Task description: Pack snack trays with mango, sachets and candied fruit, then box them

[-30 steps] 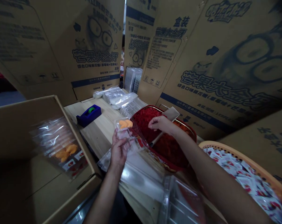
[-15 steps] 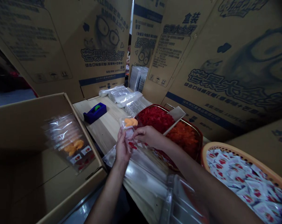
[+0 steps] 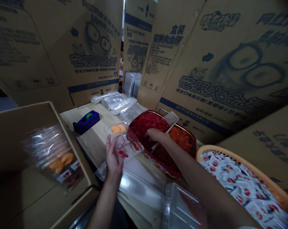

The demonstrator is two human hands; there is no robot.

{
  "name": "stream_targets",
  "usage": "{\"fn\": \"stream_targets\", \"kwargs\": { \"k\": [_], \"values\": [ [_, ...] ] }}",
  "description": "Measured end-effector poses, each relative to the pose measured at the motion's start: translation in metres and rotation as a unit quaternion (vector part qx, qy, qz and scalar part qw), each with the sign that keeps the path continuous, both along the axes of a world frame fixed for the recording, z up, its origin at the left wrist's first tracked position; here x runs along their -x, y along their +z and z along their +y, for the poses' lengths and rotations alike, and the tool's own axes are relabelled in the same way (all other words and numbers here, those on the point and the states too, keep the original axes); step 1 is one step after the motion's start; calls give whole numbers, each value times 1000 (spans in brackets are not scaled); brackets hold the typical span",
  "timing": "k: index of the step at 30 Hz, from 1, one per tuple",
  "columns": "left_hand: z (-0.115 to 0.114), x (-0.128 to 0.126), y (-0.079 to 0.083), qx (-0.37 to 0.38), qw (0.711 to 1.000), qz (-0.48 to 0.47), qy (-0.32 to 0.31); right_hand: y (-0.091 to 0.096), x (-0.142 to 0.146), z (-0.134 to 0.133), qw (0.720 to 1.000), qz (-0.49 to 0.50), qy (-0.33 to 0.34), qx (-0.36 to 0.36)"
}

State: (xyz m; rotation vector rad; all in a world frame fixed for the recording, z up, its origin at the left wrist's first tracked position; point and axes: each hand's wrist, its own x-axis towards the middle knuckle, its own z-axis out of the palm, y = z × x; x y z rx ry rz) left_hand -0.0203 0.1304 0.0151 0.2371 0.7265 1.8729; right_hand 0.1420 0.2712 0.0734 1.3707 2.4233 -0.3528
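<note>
My left hand (image 3: 114, 157) grips a clear plastic tray (image 3: 132, 149) from below, tilted over the table. In its far compartment lies an orange candy piece (image 3: 118, 128), and a few red pieces (image 3: 123, 154) show nearer my palm and at its right end. My right hand (image 3: 157, 135) reaches into the heap of small red candies (image 3: 146, 122) in a red basin (image 3: 195, 146). Its fingers are curled down together, and the tips are hidden among the candies. Orange candies (image 3: 182, 138) fill the basin's other side, and a white scoop (image 3: 171, 119) rests between the two heaps.
An open carton (image 3: 74, 143) at left holds filled clear packs (image 3: 55, 156). A blue tape dispenser (image 3: 86, 121) and stacked clear trays (image 3: 117, 101) stand behind. At right is an orange basket (image 3: 229, 149) of small sachets. More clear plastic trays (image 3: 182, 206) lie in front. Large printed cartons (image 3: 93, 73) wall the back.
My right hand has left the tray and moved into the red candies in the basin. My left hand still holds the tray, which now shows more fully. The view has shifted to the right.
</note>
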Motion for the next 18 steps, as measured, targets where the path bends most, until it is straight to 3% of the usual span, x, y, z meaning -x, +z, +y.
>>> {"fn": "stream_targets", "kwargs": {
  "k": [5, 11, 15, 18],
  "values": [
    [1, -2, -2, 12, 1000, -5, -8, -11, 9, 1, 1000, 10, 9, 0],
    [0, -1, -3, 15, 1000, -15, -9, -5, 4, 8, 997, 81, -6, 4],
    [1, -2, -4, 17, 1000, -20, -6, -7, 1, 7, 997, 61, 7, 43],
    [1, -3, -3, 19, 1000, -21, -7, -13, 3, 5, 998, 57, 8, 32]
  ]
}}
